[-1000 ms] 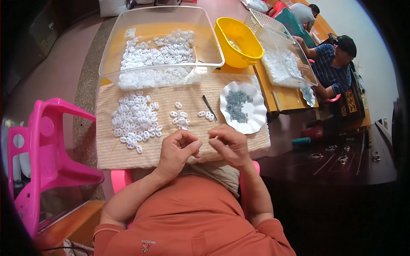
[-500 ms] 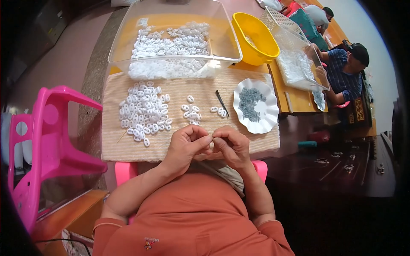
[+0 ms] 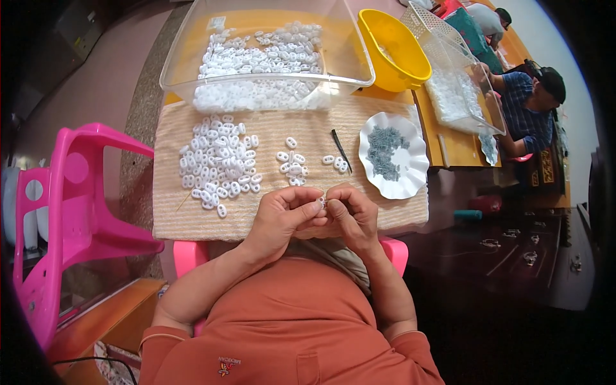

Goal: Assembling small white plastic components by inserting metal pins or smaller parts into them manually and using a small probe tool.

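In front of my belly, at the near edge of the cloth-covered table [image 3: 282, 128], both hands meet fingertip to fingertip. My left hand [image 3: 282, 217] is closed in a pinch on a small white plastic piece [image 3: 322, 201], mostly covered by fingers. Touching the same spot, my right hand [image 3: 355, 219] pinches something too small to make out. Beyond my left hand lies a heap of white oval two-holed pieces [image 3: 218, 160]. A smaller cluster [image 3: 294, 168] sits ahead, and a few more lie beside black tweezers [image 3: 341, 151]. Small grey parts [image 3: 385, 153] fill a scalloped white plate [image 3: 417, 157].
A large clear bin [image 3: 276, 86] of white pieces stands at the table's far side, with a yellow basin [image 3: 401, 64] to its right. Further right, a person [image 3: 529, 106] sits by another clear bin [image 3: 452, 102]. A pink plastic chair [image 3: 96, 218] stands at left.
The view has shifted slightly. My fingertips have parted a little, so the small white piece between them now shows.
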{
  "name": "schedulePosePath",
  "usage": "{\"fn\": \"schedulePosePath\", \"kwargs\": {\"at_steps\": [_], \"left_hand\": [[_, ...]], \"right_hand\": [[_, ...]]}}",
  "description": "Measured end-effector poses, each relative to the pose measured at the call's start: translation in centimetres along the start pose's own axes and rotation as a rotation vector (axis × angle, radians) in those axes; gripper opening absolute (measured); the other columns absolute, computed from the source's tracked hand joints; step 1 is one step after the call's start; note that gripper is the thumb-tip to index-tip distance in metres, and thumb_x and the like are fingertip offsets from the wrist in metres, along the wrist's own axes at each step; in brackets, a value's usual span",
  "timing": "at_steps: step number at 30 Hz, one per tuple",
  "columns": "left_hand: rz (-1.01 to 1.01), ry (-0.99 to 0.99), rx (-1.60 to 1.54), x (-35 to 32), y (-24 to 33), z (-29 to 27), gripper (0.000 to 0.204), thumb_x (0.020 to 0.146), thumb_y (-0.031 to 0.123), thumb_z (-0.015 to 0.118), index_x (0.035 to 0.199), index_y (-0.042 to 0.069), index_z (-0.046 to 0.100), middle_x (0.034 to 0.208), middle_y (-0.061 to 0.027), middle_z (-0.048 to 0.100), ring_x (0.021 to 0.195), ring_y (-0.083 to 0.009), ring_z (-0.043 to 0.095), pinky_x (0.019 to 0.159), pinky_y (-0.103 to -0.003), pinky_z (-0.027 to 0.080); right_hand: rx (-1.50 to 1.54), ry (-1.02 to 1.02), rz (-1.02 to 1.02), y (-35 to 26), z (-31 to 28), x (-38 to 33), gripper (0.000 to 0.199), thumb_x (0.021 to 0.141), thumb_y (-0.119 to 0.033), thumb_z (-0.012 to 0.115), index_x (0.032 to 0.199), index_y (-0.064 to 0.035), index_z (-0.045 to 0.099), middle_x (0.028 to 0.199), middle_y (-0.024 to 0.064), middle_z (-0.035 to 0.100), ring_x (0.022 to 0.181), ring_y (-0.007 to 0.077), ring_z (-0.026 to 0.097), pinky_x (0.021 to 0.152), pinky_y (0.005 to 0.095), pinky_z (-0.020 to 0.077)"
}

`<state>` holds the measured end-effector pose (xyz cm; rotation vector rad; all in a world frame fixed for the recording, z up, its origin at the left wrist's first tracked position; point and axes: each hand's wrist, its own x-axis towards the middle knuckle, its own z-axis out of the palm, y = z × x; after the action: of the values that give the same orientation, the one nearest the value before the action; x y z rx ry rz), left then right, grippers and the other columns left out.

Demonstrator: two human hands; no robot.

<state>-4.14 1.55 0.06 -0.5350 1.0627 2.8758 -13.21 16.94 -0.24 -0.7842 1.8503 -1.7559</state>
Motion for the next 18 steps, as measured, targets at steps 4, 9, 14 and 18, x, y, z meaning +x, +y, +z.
{"fn": "schedulePosePath", "kwargs": {"at_steps": [4,9,14,18], "left_hand": [[-0.018,0.034,0.012,0.06,0.05,-0.01,0.020,0.089,0.003,0.061,0.109,0.000,0.059,0.093,-0.0090,0.067,0.083,-0.0133,0.066,0.076,-0.026,0.056],[-0.009,0.061,0.029,0.15,0.02,-0.03,0.019,0.089,0.002,0.061,0.108,0.000,0.059,0.093,-0.0097,0.067,0.081,-0.0137,0.067,0.074,-0.025,0.057],[0.001,0.073,0.028,0.27,0.00,-0.06,0.018,0.089,0.001,0.060,0.108,-0.001,0.058,0.093,-0.0104,0.067,0.081,-0.0138,0.067,0.073,-0.025,0.057],[0.001,0.072,0.024,0.28,-0.03,-0.15,0.019,0.089,0.001,0.060,0.108,-0.002,0.058,0.093,-0.0104,0.067,0.081,-0.0138,0.067,0.074,-0.025,0.057]], "right_hand": [[0.039,0.005,0.055,0.07,0.19,-0.06,0.006,0.094,-0.001,0.053,0.096,0.0028,0.057,0.092,0.0043,0.057,0.078,0.0066,0.053,0.069,0.0191,0.0447],[-0.006,0.001,0.046,0.63,-0.04,-0.02,0.006,0.094,-0.001,0.052,0.096,0.0025,0.057,0.093,0.0045,0.056,0.080,0.0067,0.053,0.071,0.0194,0.0444],[-0.061,0.005,0.018,0.70,-0.05,0.02,0.006,0.093,0.000,0.052,0.095,0.0027,0.057,0.092,0.0046,0.057,0.080,0.0070,0.053,0.070,0.0193,0.0441],[-0.070,0.011,0.013,0.27,0.17,0.06,0.006,0.093,-0.001,0.053,0.095,0.0027,0.057,0.092,0.0044,0.056,0.079,0.0070,0.053,0.070,0.0193,0.0441]]}}
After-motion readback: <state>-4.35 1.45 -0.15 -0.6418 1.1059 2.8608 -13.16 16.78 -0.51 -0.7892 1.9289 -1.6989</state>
